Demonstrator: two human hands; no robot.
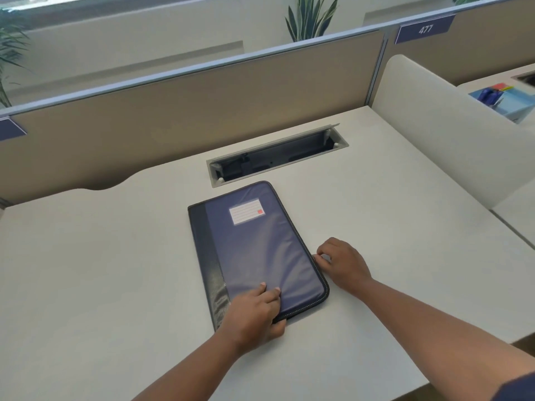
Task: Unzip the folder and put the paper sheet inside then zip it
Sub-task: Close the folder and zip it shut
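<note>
My blue zip folder (254, 250) lies flat on the white surface (101, 270), just in front of the cable tray (278, 154). Left grip (254, 314) clamps the folder's near edge, fingers on top; right grip (341, 264) pinches at its right-hand zipper edge.

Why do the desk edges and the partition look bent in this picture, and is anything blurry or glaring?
Head view: the wide-angle lens bows the partition and the desk edges; soft, even daylight casts only faint shadows by the left hand and right hand; the folder shows a mild sheen, no harsh glare; the far right corner is smeared, and the plants are soft.
</note>
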